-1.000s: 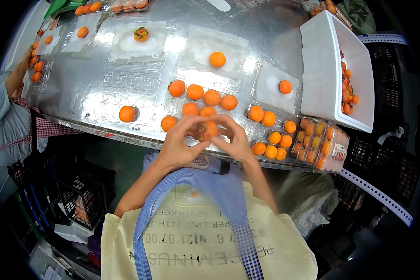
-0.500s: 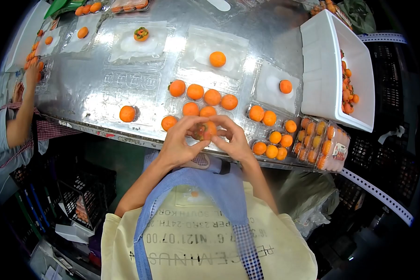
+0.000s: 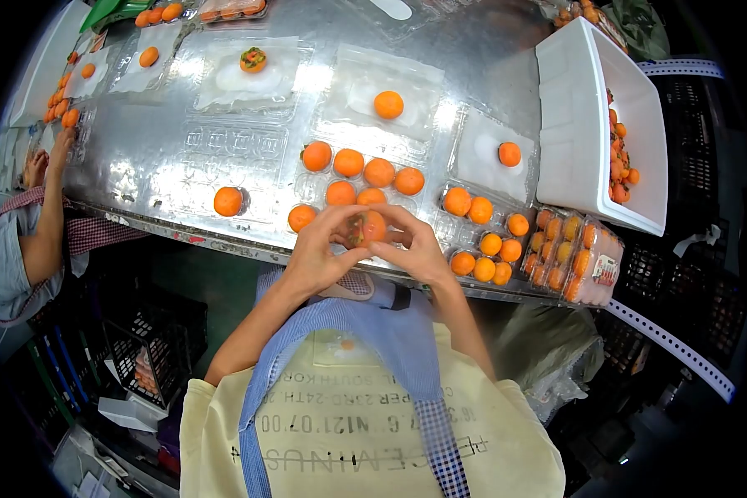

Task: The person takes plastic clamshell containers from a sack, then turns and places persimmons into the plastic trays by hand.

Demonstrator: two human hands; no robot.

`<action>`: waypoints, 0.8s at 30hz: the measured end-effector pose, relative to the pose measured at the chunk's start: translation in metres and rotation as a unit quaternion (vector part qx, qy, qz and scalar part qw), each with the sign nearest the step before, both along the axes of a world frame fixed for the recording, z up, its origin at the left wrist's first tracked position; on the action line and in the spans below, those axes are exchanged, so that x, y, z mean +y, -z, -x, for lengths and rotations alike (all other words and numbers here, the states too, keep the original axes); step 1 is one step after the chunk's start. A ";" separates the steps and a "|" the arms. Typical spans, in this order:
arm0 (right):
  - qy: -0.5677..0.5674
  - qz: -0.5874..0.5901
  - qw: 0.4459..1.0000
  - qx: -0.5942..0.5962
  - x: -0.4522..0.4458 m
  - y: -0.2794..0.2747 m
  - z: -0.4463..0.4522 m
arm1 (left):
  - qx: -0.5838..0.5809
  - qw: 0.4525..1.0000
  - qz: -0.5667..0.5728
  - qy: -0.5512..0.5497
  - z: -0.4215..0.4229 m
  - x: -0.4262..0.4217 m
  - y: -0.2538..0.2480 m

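Between my two hands is an orange persimmon [image 3: 367, 229], its leafy top turned to the left, held just over the table's near edge. My left hand [image 3: 322, 251] closes on its left side, and my right hand [image 3: 415, 254] pinches it from the right with thumb and fingers. Just beyond my fingers, a clear plastic tray [image 3: 394, 143] carries persimmons in rows, including a persimmon [image 3: 379, 173] in the far row. A lone persimmon [image 3: 227, 201] sits to the left, in a clear tray.
Right of my hands, another clear tray holds smaller persimmons [image 3: 480, 210]. Beside it stand filled packs [image 3: 571, 253] and a white foam box [image 3: 561, 124] of fruit. Lined trays with single persimmons [image 3: 388, 104] lie farther back. A co-worker's hand [image 3: 61, 149] is at the far left.
The persimmon has turned slightly in my fingers, while my hands stay in nearly the same place. At the far left, the co-worker's hand has shifted down, away from the fruit.
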State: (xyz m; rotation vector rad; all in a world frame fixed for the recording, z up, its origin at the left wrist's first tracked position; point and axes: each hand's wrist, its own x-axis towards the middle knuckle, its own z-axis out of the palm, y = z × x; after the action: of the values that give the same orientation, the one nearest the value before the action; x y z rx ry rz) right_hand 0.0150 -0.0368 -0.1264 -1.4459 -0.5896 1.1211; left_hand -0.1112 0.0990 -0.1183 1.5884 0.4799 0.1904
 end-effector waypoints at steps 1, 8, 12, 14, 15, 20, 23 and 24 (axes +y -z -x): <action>0.001 0.001 1.000 0.000 0.000 0.000 0.000 | 0.001 1.000 -0.005 -0.001 0.000 0.000 0.000; 0.005 0.010 1.000 -0.007 -0.002 0.003 0.000 | 0.012 1.000 0.012 0.021 0.001 0.002 0.001; 0.077 -0.067 0.992 0.080 -0.015 0.017 -0.010 | 0.036 0.998 0.013 0.047 0.003 0.009 -0.008; 0.156 -0.113 0.975 0.115 -0.028 0.012 -0.033 | 0.058 0.997 0.002 0.046 0.008 0.014 -0.005; 0.236 -0.128 0.958 0.101 -0.038 0.009 -0.047 | 0.070 0.997 -0.004 0.041 0.011 0.017 -0.001; 0.362 -0.334 0.870 -0.017 -0.126 -0.035 -0.187 | 0.067 0.997 -0.046 -0.017 0.027 0.035 0.026; 0.464 -0.474 0.719 0.209 -0.157 -0.079 -0.239 | 0.073 0.991 -0.082 -0.082 0.036 0.046 0.040; 0.477 -0.461 0.724 0.187 -0.148 -0.083 -0.235 | 0.078 0.989 -0.086 -0.094 0.037 0.047 0.046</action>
State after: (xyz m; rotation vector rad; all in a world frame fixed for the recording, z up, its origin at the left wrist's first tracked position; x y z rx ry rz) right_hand 0.2497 -0.1845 -0.0431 -0.4304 -0.0020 0.1461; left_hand -0.1487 0.1464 -0.1647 1.7340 0.7522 0.2569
